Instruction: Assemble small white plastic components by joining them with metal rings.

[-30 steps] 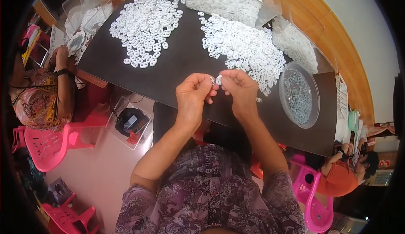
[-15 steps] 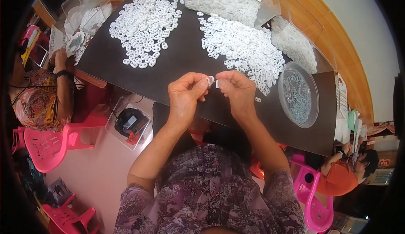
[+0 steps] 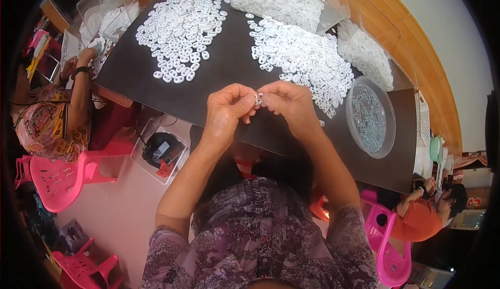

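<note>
Above the front edge of the dark table, my left hand [image 3: 225, 113] pinches a small white plastic piece [image 3: 258, 99] between thumb and forefinger. My right hand [image 3: 292, 108] meets it there, thumb and finger closed at the same spot; its own white piece is mostly covered by the fingertips. Beyond the right hand spreads a heap of small squarish white pieces with holes [image 3: 304, 54]. A second heap, of oval two-holed white pieces [image 3: 179, 31], lies farther left. Right of my right hand stands a round clear tub [image 3: 391, 133] with many small metal parts.
Clear bins of white pieces, one at the back [image 3: 276, 0] and one at the right [image 3: 364, 52], border the table [image 3: 219, 65]. Co-workers sit at left [image 3: 52, 122] and far right [image 3: 419, 218]. Pink chairs [image 3: 57, 182] and a clear floor bin [image 3: 156, 151] stand nearby.
My right hand has moved left, bringing its white piece against the one in my left hand. The left co-worker's hands have shifted up a little.
</note>
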A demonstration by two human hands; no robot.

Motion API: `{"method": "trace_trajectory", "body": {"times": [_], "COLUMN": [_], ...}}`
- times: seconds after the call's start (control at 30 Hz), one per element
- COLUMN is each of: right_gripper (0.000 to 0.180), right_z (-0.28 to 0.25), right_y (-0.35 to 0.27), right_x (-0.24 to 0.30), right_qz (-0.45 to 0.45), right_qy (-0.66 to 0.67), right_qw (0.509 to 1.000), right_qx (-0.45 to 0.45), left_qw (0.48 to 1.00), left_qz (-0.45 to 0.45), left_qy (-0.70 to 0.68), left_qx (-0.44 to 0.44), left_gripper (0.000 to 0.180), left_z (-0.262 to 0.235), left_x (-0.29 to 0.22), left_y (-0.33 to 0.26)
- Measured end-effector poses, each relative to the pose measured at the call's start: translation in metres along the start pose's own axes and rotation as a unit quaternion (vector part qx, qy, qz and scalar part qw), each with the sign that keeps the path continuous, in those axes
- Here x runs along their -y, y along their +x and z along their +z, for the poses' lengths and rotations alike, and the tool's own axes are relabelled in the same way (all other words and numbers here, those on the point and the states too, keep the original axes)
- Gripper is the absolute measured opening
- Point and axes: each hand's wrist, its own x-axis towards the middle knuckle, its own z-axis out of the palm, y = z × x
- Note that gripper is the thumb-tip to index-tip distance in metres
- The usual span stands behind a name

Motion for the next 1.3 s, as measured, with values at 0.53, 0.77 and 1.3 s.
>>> {"method": "trace_trajectory", "body": {"times": [0.53,0.77,1.3], "right_gripper": [0.017,0.013,0.012], "right_z": [0.01,0.011,0.027], "right_y": [-0.015,-0.014,-0.009], "right_x": [0.001,0.003,0.003], "right_qz": [0.018,0.082,0.1], "right_qy": [0.09,0.185,0.21], "right_qw": [0.993,0.972,0.961], "right_qx": [-0.067,-0.119,-0.15], "left_qw": [0.994,0.991,0.995], "left_qz": [-0.002,0.018,0.031], "left_qy": [-0.084,-0.073,0.009], "left_qx": [-0.075,-0.106,-0.099], "left_gripper": [0.013,0.013,0.012], "left_z": [0.007,0.014,0.016], "left_x": [0.003,0.003,0.009], "left_y": [-0.009,-0.015,-0.024]}}
